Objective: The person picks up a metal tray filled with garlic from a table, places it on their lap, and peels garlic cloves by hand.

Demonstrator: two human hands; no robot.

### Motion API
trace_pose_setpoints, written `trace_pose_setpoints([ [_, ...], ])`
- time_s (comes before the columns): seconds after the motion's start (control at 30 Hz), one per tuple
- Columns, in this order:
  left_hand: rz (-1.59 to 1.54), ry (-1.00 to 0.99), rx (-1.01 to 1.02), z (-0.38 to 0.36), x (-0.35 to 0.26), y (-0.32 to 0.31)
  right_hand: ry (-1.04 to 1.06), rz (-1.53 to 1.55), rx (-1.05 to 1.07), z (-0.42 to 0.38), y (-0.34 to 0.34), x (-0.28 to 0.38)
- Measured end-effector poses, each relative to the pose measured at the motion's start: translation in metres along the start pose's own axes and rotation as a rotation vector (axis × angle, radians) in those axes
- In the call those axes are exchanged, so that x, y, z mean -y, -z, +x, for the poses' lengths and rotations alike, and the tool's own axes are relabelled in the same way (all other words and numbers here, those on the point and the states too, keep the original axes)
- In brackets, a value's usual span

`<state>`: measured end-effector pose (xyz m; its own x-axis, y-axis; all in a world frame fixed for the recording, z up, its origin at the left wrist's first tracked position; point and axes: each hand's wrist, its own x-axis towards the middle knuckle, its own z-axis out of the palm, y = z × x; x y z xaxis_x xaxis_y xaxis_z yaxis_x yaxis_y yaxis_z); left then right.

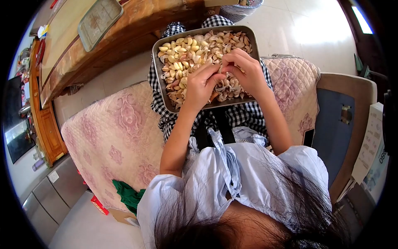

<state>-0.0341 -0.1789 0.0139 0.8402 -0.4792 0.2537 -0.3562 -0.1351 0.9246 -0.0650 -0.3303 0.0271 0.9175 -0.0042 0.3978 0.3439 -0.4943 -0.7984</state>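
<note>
A metal tray (254, 45) rests on my lap, heaped with garlic. Pale peeled garlic cloves (179, 50) gather on its left side, while cloves still in their skins (236, 39) and papery skins (228, 89) cover the right. My left hand (200, 86) and my right hand (245, 71) meet over the middle of the tray, thumbs and fingertips pinched together. Between them is a small garlic clove (222, 70), mostly covered by the fingers. Both hands appear to grip it.
Below the tray, checkered cloth (157, 93) covers my legs. I sit on a quilted pink cover (112, 120). Ahead on the left stands a wooden table (137, 20) bearing a grey tray (99, 23). A phone (308, 137) and a chair (344, 99) are to the right; green cloth (126, 195) lies left.
</note>
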Motion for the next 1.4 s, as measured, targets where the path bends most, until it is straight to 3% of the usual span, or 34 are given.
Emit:
trace_pose_setpoints([
  [0.3, -0.067, 0.029, -0.003, -0.003, 0.003, -0.004, 0.03, -0.047, 0.154, 0.002, 0.006, -0.002],
  [0.43, -0.108, 0.115, 0.017, -0.002, 0.002, 0.001, 0.083, -0.049, 0.109, -0.001, 0.002, -0.001],
  [0.5, -0.292, 0.159, -0.056, 0.0, 0.003, 0.004, 0.082, -0.058, 0.074, -0.004, -0.002, 0.002],
  [0.57, -0.277, 0.145, -0.051, 0.0, 0.003, 0.005, -0.041, 0.079, -0.036, -0.009, -0.007, 0.008],
  [0.7, -0.137, 0.053, -0.067, -0.001, 0.007, 0.005, 0.021, 0.025, -0.017, -0.01, -0.008, 0.005],
  [0.77, -0.139, 0.045, -0.058, 0.0, 0.002, 0.006, -0.204, 0.283, -0.047, -0.009, -0.009, 0.01],
  [0.9, -0.232, 0.041, -0.094, -0.001, 0.003, 0.001, -0.303, 0.358, -0.036, -0.009, -0.013, 0.01],
  [1.0, -0.366, 0.087, -0.097, -0.002, 0.001, -0.001, -0.281, 0.234, -0.014, -0.011, -0.016, 0.007],
  [1.07, -0.349, 0.086, -0.086, -0.003, 0.002, 0.002, -0.035, -0.056, -0.001, -0.011, -0.014, 0.006],
  [1.23, -0.129, 0.047, -0.033, -0.005, 0.006, 0.007, 0.035, -0.087, 0.053, -0.008, -0.008, 0.009],
  [1.4, 0.092, -0.214, -0.062, -0.002, 0.004, 0.002, 0.05, -0.113, 0.105, -0.007, -0.003, 0.004],
])
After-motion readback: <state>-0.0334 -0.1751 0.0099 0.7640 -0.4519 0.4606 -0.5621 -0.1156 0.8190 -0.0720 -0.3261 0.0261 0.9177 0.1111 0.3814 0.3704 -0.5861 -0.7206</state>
